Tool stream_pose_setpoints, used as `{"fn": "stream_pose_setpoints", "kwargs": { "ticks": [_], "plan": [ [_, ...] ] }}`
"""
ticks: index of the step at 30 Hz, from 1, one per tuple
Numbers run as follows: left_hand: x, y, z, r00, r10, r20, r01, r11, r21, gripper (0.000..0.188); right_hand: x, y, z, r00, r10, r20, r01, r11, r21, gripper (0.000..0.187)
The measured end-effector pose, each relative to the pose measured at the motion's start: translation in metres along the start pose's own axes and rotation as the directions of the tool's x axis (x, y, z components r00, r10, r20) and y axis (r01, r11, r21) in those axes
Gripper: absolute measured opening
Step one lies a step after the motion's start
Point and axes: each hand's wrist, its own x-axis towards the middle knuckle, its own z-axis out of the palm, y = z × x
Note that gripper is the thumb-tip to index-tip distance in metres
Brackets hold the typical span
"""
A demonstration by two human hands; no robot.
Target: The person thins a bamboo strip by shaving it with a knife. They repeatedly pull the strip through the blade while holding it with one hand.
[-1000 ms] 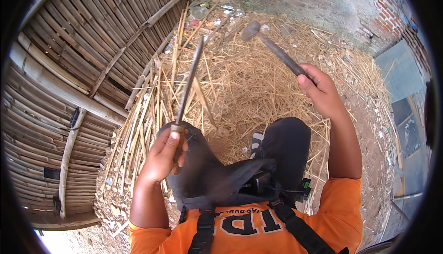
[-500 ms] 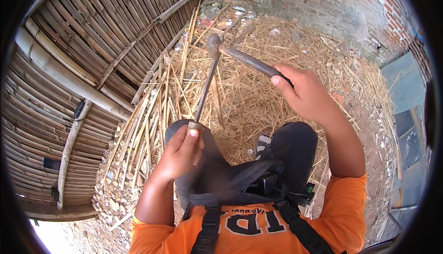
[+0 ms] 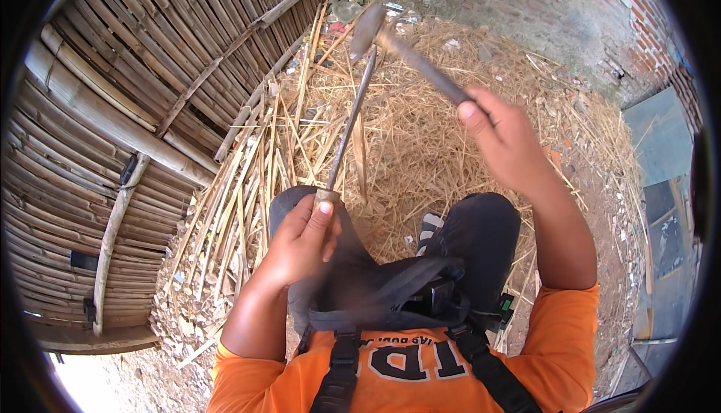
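My left hand (image 3: pixel 302 236) is wrapped round the handle of a long-bladed knife (image 3: pixel 350 126), above my left knee. Its dark, narrow blade slants up and away, seen nearly edge-on, with a metal collar where it meets the handle. My right hand (image 3: pixel 505 141) grips a hammer (image 3: pixel 429 70) by its dark wooden handle, thumb along the top. The hammer's head, smeared by motion, is close to the far end of the blade. Whether the two touch cannot be told, and the blade's very tip is hard to make out.
Straw and split bamboo strips (image 3: pixel 244 195) cover the ground before my knees. A bamboo-slat wall (image 3: pixel 98 225) stands on the left, a brick wall (image 3: pixel 518 4) at the back. Grey-blue panels (image 3: pixel 661 135) lean at the right. Litter lies in the far corner.
The hammer's head has moved up and farther from me, with my right hand shifting slightly right and upward. The knife has tipped a little to the right, and my left hand has risen slightly.
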Motion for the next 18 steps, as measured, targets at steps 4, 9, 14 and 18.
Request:
{"fn": "stream_pose_setpoints", "kwargs": {
  "ticks": [4,9,14,18],
  "plan": [
    [-0.002,-0.001,0.002,1.0,-0.007,0.002,0.007,1.0,-0.023,0.042,-0.001,-0.006,-0.004,0.971,-0.062,-0.23,0.092,0.988,0.123,0.032],
    [0.002,-0.007,-0.004,0.999,0.026,0.021,-0.026,0.999,0.027,0.046,-0.01,0.011,0.021,0.999,-0.038,0.022,0.041,0.985,-0.167,0.033],
    [-0.001,-0.008,0.0,0.999,-0.005,0.035,0.004,0.999,0.035,0.046,-0.016,0.006,0.007,0.988,0.067,-0.139,-0.054,0.994,0.095,0.036],
    [-0.001,-0.009,-0.004,1.0,0.008,0.027,-0.008,1.0,0.005,0.047,-0.01,-0.003,-0.005,0.948,-0.025,-0.318,0.107,0.964,0.243,0.039]
  ]
}}
